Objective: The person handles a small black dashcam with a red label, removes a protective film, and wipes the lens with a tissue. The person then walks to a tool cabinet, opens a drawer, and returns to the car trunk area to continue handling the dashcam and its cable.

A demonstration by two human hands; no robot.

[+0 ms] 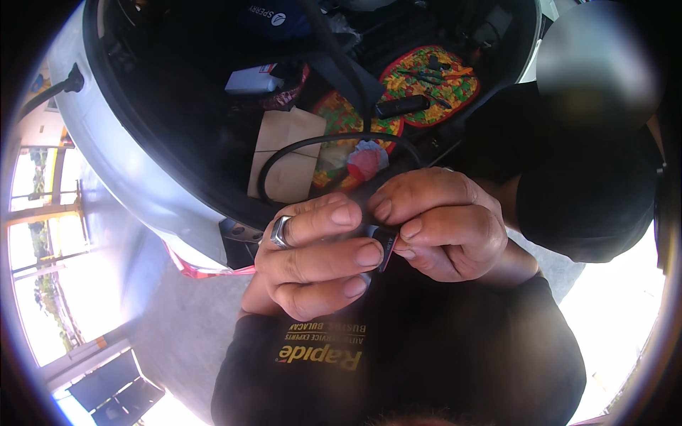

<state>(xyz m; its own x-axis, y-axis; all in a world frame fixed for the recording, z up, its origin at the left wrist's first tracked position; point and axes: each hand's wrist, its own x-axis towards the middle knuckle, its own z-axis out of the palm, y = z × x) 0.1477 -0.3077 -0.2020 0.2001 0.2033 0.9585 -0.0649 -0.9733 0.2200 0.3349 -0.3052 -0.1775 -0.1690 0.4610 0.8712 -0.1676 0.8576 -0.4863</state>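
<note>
My left hand point(316, 259), with a silver ring on one finger, and my right hand point(440, 224) meet in front of my dark shirt. Between their fingertips is a small flat black piece point(387, 248) with a pinkish-red edge. Both hands are closed in a pinch on it, and the fingers hide much of it. A black cable point(334, 42) comes down from above and forms a loop point(284, 150) just beyond my fingers. Whether either hand touches the cable, I cannot tell.
Ahead is the open rear of a silver car point(153, 192). Inside lie a brown cardboard piece point(288, 138), colourful patterned mats point(458, 82), a pink-and-blue cloth bundle point(367, 162), a black case point(402, 106) and a white box point(252, 80). A person in dark clothes point(575, 192) is close on the right.
</note>
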